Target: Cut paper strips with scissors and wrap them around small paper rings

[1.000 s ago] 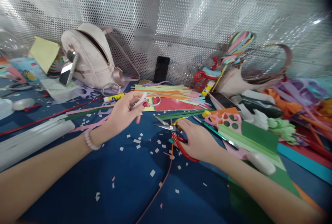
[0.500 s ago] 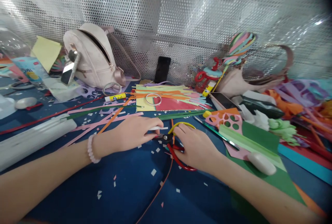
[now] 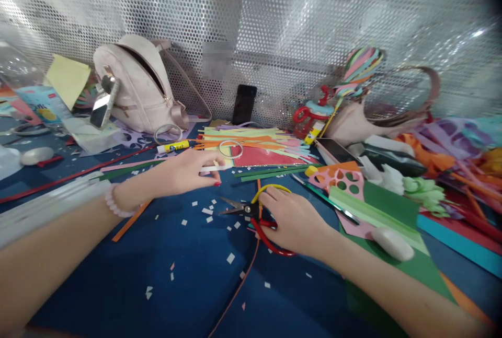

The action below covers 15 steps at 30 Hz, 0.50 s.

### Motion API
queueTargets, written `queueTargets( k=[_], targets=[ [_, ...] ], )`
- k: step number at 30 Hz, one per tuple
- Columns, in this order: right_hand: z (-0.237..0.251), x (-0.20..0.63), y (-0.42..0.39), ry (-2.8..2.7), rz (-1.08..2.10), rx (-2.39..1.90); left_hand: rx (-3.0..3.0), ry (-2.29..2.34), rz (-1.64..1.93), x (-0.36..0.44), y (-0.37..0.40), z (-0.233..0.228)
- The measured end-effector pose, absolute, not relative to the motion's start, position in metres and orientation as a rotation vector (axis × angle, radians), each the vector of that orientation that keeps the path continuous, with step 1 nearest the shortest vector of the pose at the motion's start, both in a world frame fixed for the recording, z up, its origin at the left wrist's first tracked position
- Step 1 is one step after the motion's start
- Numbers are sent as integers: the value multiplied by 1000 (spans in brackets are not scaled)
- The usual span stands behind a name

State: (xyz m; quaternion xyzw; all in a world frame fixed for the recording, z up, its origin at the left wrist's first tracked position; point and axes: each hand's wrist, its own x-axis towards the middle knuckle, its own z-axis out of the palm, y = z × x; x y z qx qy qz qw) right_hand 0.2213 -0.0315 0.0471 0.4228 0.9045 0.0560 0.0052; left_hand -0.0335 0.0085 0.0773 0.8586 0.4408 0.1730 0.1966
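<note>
My right hand (image 3: 295, 217) grips a pair of scissors (image 3: 246, 209) with one yellow and one red handle loop; the blades are apart and point left with nothing between them. Up and to the left, my left hand (image 3: 190, 173), with a beaded bracelet at the wrist, pinches a short white paper strip (image 3: 212, 169). Small white paper snippets (image 3: 207, 211) lie scattered on the blue table around the blades. Just beyond my left fingers lies a pile of coloured paper strips (image 3: 251, 139) with a thin ring (image 3: 231, 149) on it.
A glue stick (image 3: 173, 147) and a pale backpack (image 3: 135, 87) are behind my left hand. A black phone (image 3: 243, 104) leans against the perforated silver wall. Green paper (image 3: 392, 212), a white mouse-shaped object (image 3: 392, 244) and a teal pen (image 3: 331, 203) lie to the right.
My left hand has moved up and left, away from the scissors, carrying the white strip. The scissor blades now show apart. My right hand stays almost in place.
</note>
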Motion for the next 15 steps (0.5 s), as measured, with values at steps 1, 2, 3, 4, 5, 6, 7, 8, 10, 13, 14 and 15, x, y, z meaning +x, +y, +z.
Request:
queueTargets(
  k=[1, 2, 3, 4, 5, 6, 7, 8, 10, 13, 14, 15],
  targets=[
    [47, 222, -31, 2846, 160, 1312, 2378, 1183, 364, -38, 12, 79],
    [47, 222, -31, 2859, 153, 1295, 2351, 1131, 242, -41, 14, 80],
    [47, 222, -31, 2872, 151, 1270, 2325, 1085, 132, -44, 16, 81],
    [47, 223, -31, 2886, 147, 1231, 2303, 1048, 42, -45, 17, 81],
    [47, 223, -32, 2900, 142, 1183, 2292, 1020, -20, -45, 17, 80],
    [48, 223, -32, 2913, 136, 1133, 2287, 1000, -62, -45, 16, 80],
    [48, 223, -32, 2925, 129, 1085, 2286, 989, -83, -44, 15, 78],
    [48, 223, -32, 2935, 123, 1043, 2289, 984, -94, -43, 14, 77],
    [49, 224, -32, 2952, 123, 987, 2307, 987, -102, -40, 11, 73],
    [48, 224, -32, 2966, 139, 960, 2343, 980, -96, -37, 8, 68],
    [48, 224, -33, 2967, 142, 959, 2352, 969, -92, -37, 8, 67],
    [48, 223, -33, 2967, 143, 960, 2356, 956, -86, -36, 8, 66]
  ],
)
